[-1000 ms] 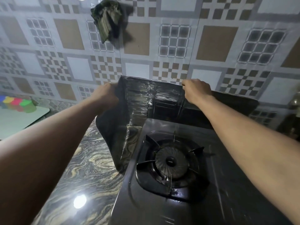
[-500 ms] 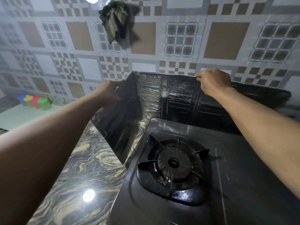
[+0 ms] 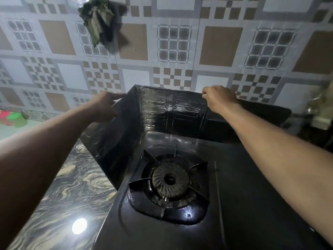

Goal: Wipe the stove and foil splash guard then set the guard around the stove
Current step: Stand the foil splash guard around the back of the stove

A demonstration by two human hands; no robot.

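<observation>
The dark foil splash guard (image 3: 156, 109) stands folded along the back and left side of the black glass stove (image 3: 243, 177). My left hand (image 3: 105, 105) holds the top edge of the guard's left panel, thumb above and fingers on the outer face; the hand is blurred. My right hand (image 3: 219, 100) grips the top edge of the back panel, with its fingers curled over the rim. The left panel leans outward over the counter. The burner (image 3: 171, 179) sits in front of the guard with wet shine around its base.
A green cloth (image 3: 97, 20) hangs on the tiled wall above the guard. The marbled counter (image 3: 72, 186) runs along the stove's left side. Coloured containers (image 3: 12, 118) stand at the far left. Dim objects (image 3: 317, 109) crowd the right edge.
The guard has unfolded wider and sits further back against the wall. My right hand slid right along the back panel's top edge, and my left hand followed the left panel outward.
</observation>
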